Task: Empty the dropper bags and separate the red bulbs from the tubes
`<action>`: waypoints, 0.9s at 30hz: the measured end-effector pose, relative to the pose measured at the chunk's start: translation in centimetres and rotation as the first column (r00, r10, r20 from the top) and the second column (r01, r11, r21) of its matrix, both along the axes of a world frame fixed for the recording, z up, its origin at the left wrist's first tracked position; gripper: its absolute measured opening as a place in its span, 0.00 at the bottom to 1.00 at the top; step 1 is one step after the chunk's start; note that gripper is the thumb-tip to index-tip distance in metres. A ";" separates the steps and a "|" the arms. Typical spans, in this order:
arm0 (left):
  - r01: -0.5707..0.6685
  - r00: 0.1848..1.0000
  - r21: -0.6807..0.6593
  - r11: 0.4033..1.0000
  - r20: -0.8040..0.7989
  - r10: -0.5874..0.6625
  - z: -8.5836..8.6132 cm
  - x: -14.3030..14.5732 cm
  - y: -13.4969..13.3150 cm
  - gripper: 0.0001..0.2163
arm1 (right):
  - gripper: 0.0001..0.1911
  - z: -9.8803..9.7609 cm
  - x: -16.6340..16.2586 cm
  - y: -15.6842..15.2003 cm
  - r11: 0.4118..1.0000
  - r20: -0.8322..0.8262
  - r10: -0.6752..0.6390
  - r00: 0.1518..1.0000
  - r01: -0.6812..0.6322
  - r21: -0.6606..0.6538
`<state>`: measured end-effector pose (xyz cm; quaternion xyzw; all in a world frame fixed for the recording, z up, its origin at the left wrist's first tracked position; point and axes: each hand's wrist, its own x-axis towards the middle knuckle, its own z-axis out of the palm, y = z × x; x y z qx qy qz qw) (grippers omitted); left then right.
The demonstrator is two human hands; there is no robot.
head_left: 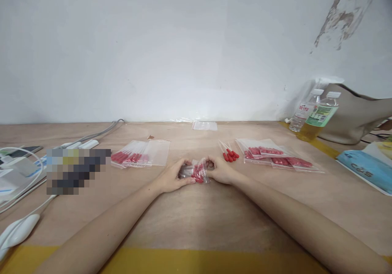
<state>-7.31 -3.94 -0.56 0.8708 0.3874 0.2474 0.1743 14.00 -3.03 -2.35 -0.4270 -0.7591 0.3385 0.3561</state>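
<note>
1. Clear, crinkled plastic bag [200, 170] with red-ended pieces [199, 176] inside, between both hands.
2. Left hand [174, 177] grips its left side; right hand [221, 170] pinches its right edge.
3. Tabletop [196, 221] stretches toward the yellow strip [159, 261]; loose red-tipped sticks [232, 155] lie near the right hand.

Plastic bag [204, 166]: small, clear and glossy, its film crinkled and catching the light
Contents: several red pieces [199, 177], smooth and rounded, bunched together
Red end: toward the bag's right side, where the colour shows brightly through the film
Left part: paler and greyish, partly covered by fingers
Pose: stretched crosswise between both hands
Left grip: left hand [170, 178] around the left end, thumb along the near side
Right grip: right hand [221, 170] with bent fingers at the right edge
Place: at the middle of the worktop [196, 221]; whether it touches the surface is hard to tell
</note>
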 end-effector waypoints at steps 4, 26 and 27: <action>0.000 1.000 -0.002 1.000 -0.014 0.000 0.1 0.0 -0.1 0.27 | 0.13 0.0 -0.2 0.0 1.000 -0.082 0.003 0.997 -0.003 -0.007; -0.011 0.995 0.041 0.999 -0.098 0.015 0.0 0.0 0.3 0.29 | 0.20 1.7 1.1 -0.5 0.931 0.252 0.146 0.957 -0.219 0.293; -0.009 0.995 0.042 0.999 -0.098 0.013 0.0 0.0 0.3 0.28 | 0.19 1.8 1.2 -0.5 0.923 0.253 0.164 0.954 -0.239 0.303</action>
